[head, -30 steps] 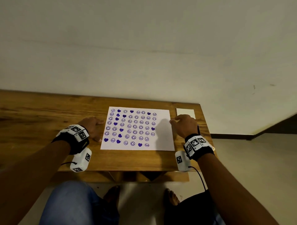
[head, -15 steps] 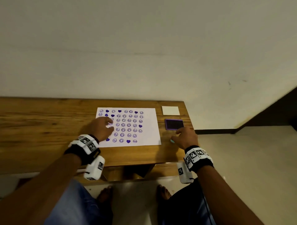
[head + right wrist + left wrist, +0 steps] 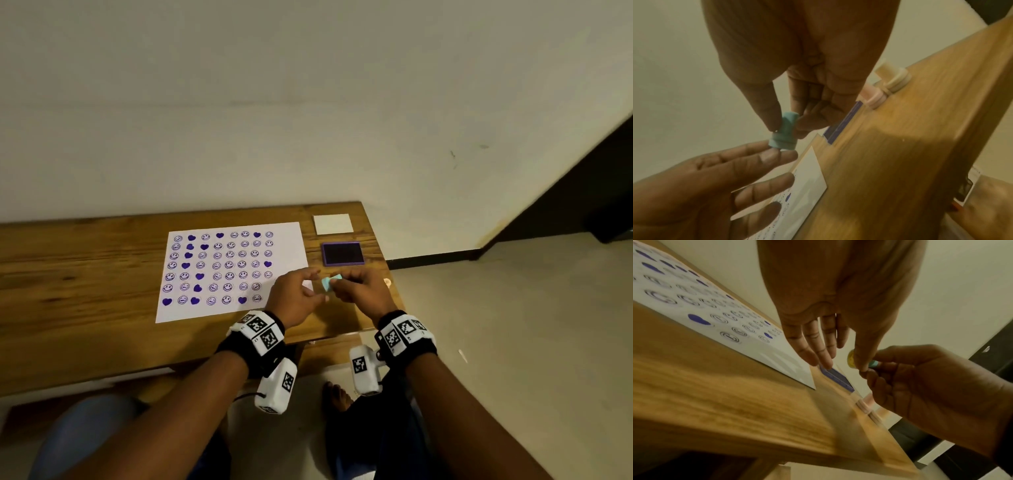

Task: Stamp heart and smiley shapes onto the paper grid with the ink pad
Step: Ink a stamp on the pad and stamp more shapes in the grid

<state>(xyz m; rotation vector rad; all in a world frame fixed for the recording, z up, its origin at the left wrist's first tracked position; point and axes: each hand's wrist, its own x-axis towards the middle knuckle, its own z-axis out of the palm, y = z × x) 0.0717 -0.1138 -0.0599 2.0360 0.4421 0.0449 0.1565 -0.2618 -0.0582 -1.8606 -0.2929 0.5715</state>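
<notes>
R hand (image 3: 797,68) pinches teal stamp (image 3: 785,131); L hand (image 3: 701,186) spread; contact maybe, wrist-view only.

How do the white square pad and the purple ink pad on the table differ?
The white square pad is plain white; the purple ink pad has a purple rim round a dark face. The white square pad lies farther from the person, the purple ink pad nearer the hands. Both lie flat on the table, right of the paper.

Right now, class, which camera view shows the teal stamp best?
The right wrist view: the teal stamp shows whole, pinched by the right hand. The head view shows a small teal patch between both hands; the left wrist view only a sliver.
</notes>
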